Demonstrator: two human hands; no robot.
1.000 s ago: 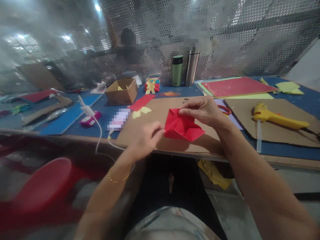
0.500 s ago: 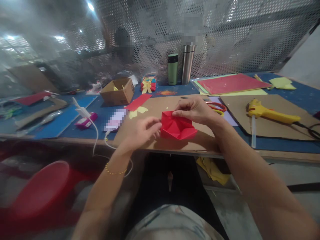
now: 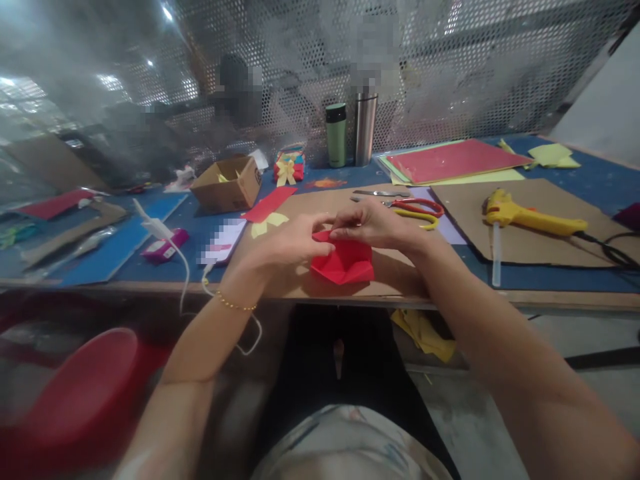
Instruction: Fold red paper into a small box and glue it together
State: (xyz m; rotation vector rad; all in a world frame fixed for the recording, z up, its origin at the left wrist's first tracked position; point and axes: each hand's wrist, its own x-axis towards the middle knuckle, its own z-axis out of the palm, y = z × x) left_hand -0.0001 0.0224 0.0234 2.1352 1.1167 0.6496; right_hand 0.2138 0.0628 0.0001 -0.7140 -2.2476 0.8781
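A piece of folded red paper point(image 3: 345, 263) with creased, angled sides is held just over the brown cardboard sheet point(image 3: 285, 283) at the table's front edge. My left hand point(image 3: 300, 240) pinches its upper left edge between thumb and fingers. Close beside it, my right hand point(image 3: 367, 223) grips the top edge, thumb toward me. The fingertips of both hands nearly meet, and part of the paper's far side is hidden behind them. Just past my right hand lie red-and-yellow-handled scissors point(image 3: 427, 207) and a metal blade-like tool point(image 3: 383, 193).
A yellow glue gun point(image 3: 535, 220) rests on cardboard at the right. Coloured sheets point(image 3: 460, 160) lie behind it. A green tumbler point(image 3: 337, 137), a steel flask point(image 3: 365, 130) and a small cardboard box point(image 3: 227, 183) stand at the back. A phone point(image 3: 225, 241) with a white cable lies left.
My left hand has moved right and taken hold of the red paper's edge, which it was only beside before. The paper has tilted and shifted slightly left; the scissors show more fully.
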